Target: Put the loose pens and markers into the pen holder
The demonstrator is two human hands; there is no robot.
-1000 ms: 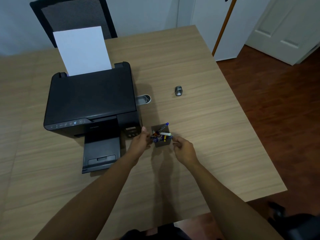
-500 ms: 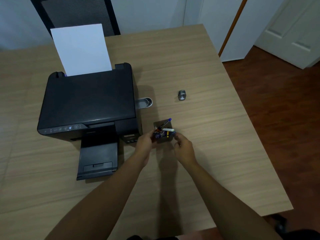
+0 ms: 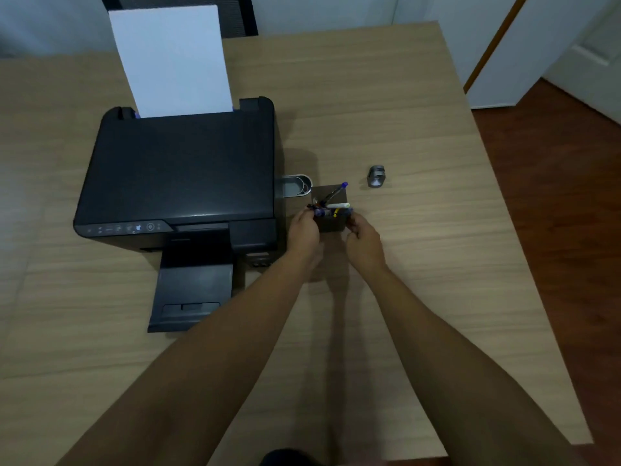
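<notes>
1. We see two bare forearms entering from the near edge, with no sleeves anywhere along their visible length.
2. Our left hand (image 3: 304, 232) is bare: no glove, ring or wristband shows on it.
3. Our right hand (image 3: 364, 242) is likewise bare, the wrist without a watch or strap.
4. A dark patch of clothing (image 3: 285, 458) shows at the near edge between the arms; we cannot tell what garment it is.

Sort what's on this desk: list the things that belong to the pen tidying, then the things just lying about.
Part of the job:
pen holder
pens and markers in it
left hand
right hand

Just lying about:
printer
sheet of paper
small grey metal object
small white tray beside the printer
</notes>
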